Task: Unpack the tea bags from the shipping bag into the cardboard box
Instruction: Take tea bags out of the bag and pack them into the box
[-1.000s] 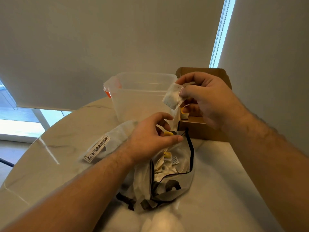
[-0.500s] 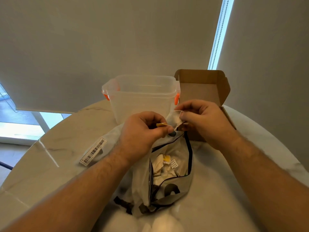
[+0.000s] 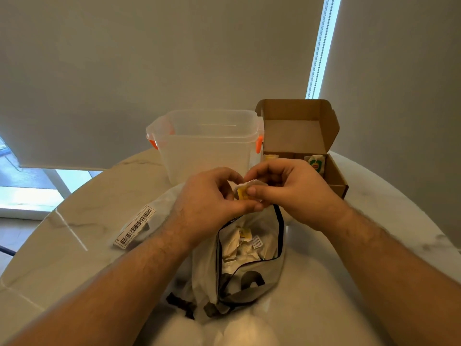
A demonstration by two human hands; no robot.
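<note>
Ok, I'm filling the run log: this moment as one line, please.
hands: left hand and right hand both pinch one tea bag | place: above shipping bag | cardboard box: open, holds tea bags

Round counter (image 3: 74, 233), pale marble-look top with faint grey veins, glossy, catching glare at left. Two beige roller blinds drawn behind it: large blind (image 3: 149, 58) left and centre, second blind (image 3: 399, 83) right, with a bead chain (image 3: 321, 51) hanging in the narrow daylight strip between them. Below the large blind at left, bright window (image 3: 25, 193) glass and a pale frame post; tan floor (image 3: 15, 236) beneath.
</note>
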